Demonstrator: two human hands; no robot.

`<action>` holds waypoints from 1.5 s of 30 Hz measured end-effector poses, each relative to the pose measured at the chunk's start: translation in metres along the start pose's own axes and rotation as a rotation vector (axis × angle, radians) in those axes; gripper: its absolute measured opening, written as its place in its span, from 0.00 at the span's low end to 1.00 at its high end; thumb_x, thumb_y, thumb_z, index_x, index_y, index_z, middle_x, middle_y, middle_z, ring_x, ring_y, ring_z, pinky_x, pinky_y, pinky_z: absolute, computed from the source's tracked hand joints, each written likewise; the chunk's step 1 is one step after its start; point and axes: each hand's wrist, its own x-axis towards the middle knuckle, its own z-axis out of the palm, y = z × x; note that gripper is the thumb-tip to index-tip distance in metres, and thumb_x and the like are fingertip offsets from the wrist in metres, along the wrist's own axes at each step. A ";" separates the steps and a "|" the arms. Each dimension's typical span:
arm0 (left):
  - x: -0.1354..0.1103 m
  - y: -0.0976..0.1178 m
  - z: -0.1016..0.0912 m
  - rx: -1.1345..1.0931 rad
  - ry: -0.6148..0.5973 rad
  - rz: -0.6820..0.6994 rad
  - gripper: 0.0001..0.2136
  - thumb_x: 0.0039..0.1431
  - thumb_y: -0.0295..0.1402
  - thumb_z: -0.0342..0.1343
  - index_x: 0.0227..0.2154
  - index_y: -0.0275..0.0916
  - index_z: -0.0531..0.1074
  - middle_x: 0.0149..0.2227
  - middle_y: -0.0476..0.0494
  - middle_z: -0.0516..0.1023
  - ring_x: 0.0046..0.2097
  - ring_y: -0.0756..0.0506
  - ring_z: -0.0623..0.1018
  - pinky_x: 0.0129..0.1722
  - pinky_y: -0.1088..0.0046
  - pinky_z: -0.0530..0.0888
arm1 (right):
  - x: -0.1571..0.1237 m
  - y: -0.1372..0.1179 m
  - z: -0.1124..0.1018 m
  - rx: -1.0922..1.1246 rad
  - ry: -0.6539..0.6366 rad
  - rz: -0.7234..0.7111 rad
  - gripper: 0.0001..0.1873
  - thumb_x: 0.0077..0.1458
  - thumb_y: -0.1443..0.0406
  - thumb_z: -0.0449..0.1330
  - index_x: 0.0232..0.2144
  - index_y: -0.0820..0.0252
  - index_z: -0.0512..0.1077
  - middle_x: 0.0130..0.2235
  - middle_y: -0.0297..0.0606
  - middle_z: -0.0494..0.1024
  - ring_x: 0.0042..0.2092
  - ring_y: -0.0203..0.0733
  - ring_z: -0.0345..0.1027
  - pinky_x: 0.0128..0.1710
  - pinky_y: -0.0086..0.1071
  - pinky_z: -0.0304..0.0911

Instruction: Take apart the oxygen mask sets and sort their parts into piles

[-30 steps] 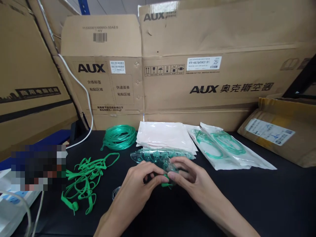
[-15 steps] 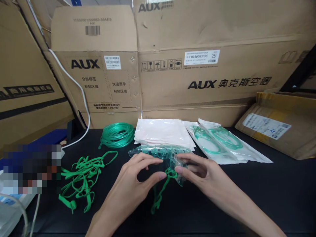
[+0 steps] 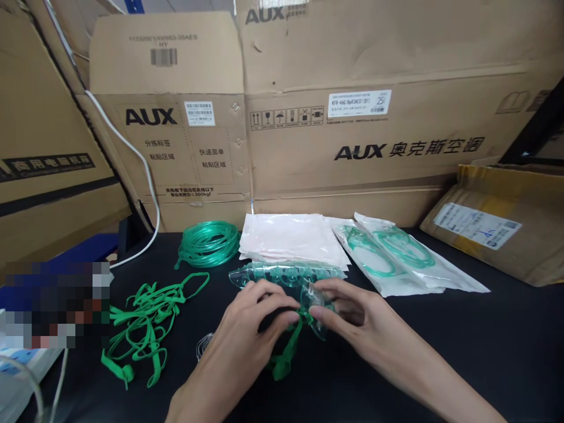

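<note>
My left hand point(image 3: 247, 332) and my right hand point(image 3: 348, 317) meet over the black table point(image 3: 462, 352). Between them is a clear plastic mask point(image 3: 316, 306). My right hand's fingers are closed on the mask. My left hand pinches a green elastic strap point(image 3: 286, 352) at the mask's edge; the strap hangs down onto the table. Just behind the hands lies a row of nested clear masks point(image 3: 282, 274).
A pile of loose green straps point(image 3: 145, 326) lies at the left. A coil of green tubing point(image 3: 209, 242), a stack of white pouches point(image 3: 293, 239) and sealed packs point(image 3: 396, 258) lie behind. Cardboard boxes point(image 3: 352, 117) wall the back; a brown parcel point(image 3: 506, 229) sits right.
The strap, bunched in my fingers a second ago, now hangs from the mask down to the table. My hands have shifted slightly and stay together on the mask.
</note>
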 end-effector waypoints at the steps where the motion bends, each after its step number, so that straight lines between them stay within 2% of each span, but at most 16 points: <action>1: 0.000 0.001 0.002 -0.006 -0.002 0.006 0.07 0.66 0.30 0.61 0.45 0.48 0.77 0.46 0.50 0.77 0.47 0.45 0.76 0.50 0.67 0.69 | 0.000 0.000 0.001 0.001 -0.007 -0.005 0.17 0.56 0.54 0.66 0.46 0.54 0.80 0.28 0.33 0.77 0.30 0.43 0.72 0.31 0.33 0.71; 4: -0.001 -0.002 0.006 0.014 0.006 0.023 0.04 0.67 0.30 0.60 0.39 0.46 0.78 0.42 0.50 0.77 0.43 0.46 0.76 0.49 0.66 0.69 | 0.000 0.001 -0.002 0.001 -0.031 -0.014 0.18 0.56 0.53 0.67 0.46 0.53 0.80 0.31 0.35 0.80 0.33 0.44 0.74 0.34 0.34 0.72; 7: -0.001 -0.013 0.000 0.089 0.035 -0.002 0.08 0.69 0.27 0.57 0.35 0.43 0.78 0.40 0.50 0.78 0.42 0.45 0.76 0.50 0.64 0.69 | 0.001 0.005 -0.019 -0.009 0.008 0.008 0.21 0.56 0.50 0.66 0.46 0.55 0.78 0.34 0.37 0.81 0.36 0.47 0.76 0.37 0.37 0.74; 9: -0.001 -0.019 -0.004 0.119 0.072 -0.047 0.07 0.69 0.28 0.57 0.39 0.44 0.79 0.43 0.49 0.78 0.45 0.45 0.77 0.52 0.63 0.69 | 0.001 0.007 -0.031 -0.018 0.036 0.021 0.23 0.56 0.47 0.65 0.46 0.55 0.77 0.36 0.38 0.81 0.37 0.48 0.77 0.38 0.38 0.73; 11: 0.000 -0.020 -0.005 0.130 0.109 -0.084 0.09 0.68 0.31 0.59 0.49 0.46 0.77 0.48 0.48 0.78 0.49 0.43 0.77 0.54 0.62 0.69 | 0.001 0.007 -0.038 0.006 0.006 0.019 0.23 0.56 0.47 0.65 0.46 0.54 0.75 0.38 0.38 0.80 0.39 0.48 0.77 0.40 0.38 0.73; 13: 0.000 -0.013 -0.001 0.125 0.135 -0.088 0.14 0.68 0.33 0.59 0.55 0.46 0.74 0.51 0.47 0.77 0.52 0.43 0.76 0.55 0.61 0.68 | -0.001 0.007 -0.037 0.069 -0.067 0.005 0.20 0.56 0.49 0.67 0.46 0.52 0.74 0.42 0.36 0.80 0.43 0.46 0.77 0.44 0.36 0.72; 14: 0.001 -0.008 0.002 0.112 0.136 -0.084 0.13 0.68 0.34 0.59 0.53 0.46 0.75 0.50 0.48 0.77 0.52 0.43 0.76 0.55 0.62 0.69 | -0.002 0.006 -0.035 0.107 -0.099 -0.002 0.19 0.56 0.51 0.67 0.46 0.50 0.74 0.43 0.35 0.79 0.44 0.45 0.76 0.45 0.34 0.72; 18: 0.001 0.013 0.013 0.040 0.158 -0.138 0.03 0.67 0.34 0.60 0.36 0.44 0.76 0.39 0.51 0.78 0.42 0.45 0.76 0.45 0.67 0.71 | -0.004 0.003 -0.021 0.198 -0.153 -0.027 0.17 0.56 0.55 0.70 0.45 0.48 0.72 0.43 0.31 0.78 0.46 0.41 0.76 0.49 0.31 0.70; 20: 0.000 0.018 0.015 0.042 0.191 -0.152 0.03 0.63 0.32 0.63 0.34 0.42 0.75 0.37 0.51 0.77 0.39 0.45 0.75 0.40 0.69 0.71 | -0.005 0.002 -0.017 0.196 -0.175 -0.036 0.17 0.56 0.55 0.70 0.44 0.49 0.71 0.42 0.30 0.77 0.47 0.41 0.76 0.50 0.31 0.70; 22: -0.001 0.018 0.016 0.057 0.192 -0.114 0.04 0.61 0.29 0.64 0.35 0.42 0.75 0.36 0.51 0.77 0.38 0.46 0.74 0.38 0.69 0.70 | -0.005 0.000 -0.016 0.195 -0.205 -0.042 0.16 0.58 0.55 0.69 0.45 0.49 0.70 0.43 0.31 0.78 0.48 0.41 0.76 0.50 0.32 0.70; 26: -0.002 0.012 0.017 0.084 0.161 -0.051 0.04 0.65 0.26 0.60 0.35 0.43 0.76 0.36 0.52 0.78 0.39 0.46 0.74 0.41 0.70 0.69 | -0.006 0.001 -0.015 0.201 -0.229 -0.021 0.16 0.59 0.56 0.68 0.48 0.47 0.72 0.45 0.30 0.80 0.50 0.42 0.77 0.53 0.33 0.70; 30: -0.002 0.005 0.015 0.119 0.133 -0.032 0.05 0.67 0.26 0.59 0.34 0.42 0.75 0.36 0.52 0.77 0.39 0.47 0.74 0.42 0.70 0.68 | -0.006 0.005 -0.022 0.175 -0.232 0.037 0.22 0.57 0.54 0.68 0.53 0.47 0.75 0.51 0.33 0.81 0.52 0.46 0.77 0.55 0.37 0.71; 36: -0.001 -0.001 0.005 0.189 0.155 -0.079 0.06 0.67 0.26 0.58 0.33 0.41 0.74 0.35 0.51 0.75 0.38 0.47 0.74 0.40 0.69 0.68 | -0.001 0.005 -0.045 0.059 -0.032 0.064 0.28 0.52 0.50 0.70 0.52 0.56 0.77 0.43 0.40 0.85 0.46 0.53 0.80 0.51 0.41 0.75; 39: -0.002 0.004 0.009 0.132 0.126 -0.084 0.02 0.66 0.29 0.60 0.39 0.43 0.76 0.40 0.51 0.76 0.40 0.46 0.75 0.42 0.69 0.70 | -0.003 0.003 -0.043 0.064 -0.087 0.061 0.30 0.53 0.51 0.70 0.55 0.55 0.76 0.45 0.39 0.84 0.48 0.52 0.80 0.50 0.40 0.75; 42: -0.002 0.010 0.016 0.090 0.125 -0.069 0.10 0.65 0.34 0.63 0.48 0.45 0.75 0.45 0.50 0.76 0.44 0.45 0.76 0.45 0.68 0.71 | -0.007 0.001 -0.032 0.079 -0.159 0.053 0.28 0.56 0.52 0.69 0.57 0.49 0.74 0.50 0.36 0.83 0.49 0.49 0.79 0.52 0.38 0.74; 45: -0.002 0.012 0.021 0.068 0.097 -0.035 0.04 0.67 0.30 0.59 0.43 0.44 0.76 0.42 0.50 0.76 0.44 0.46 0.76 0.45 0.69 0.70 | -0.011 -0.001 -0.022 0.091 -0.200 0.060 0.27 0.57 0.54 0.68 0.59 0.46 0.73 0.53 0.34 0.81 0.53 0.48 0.77 0.56 0.38 0.72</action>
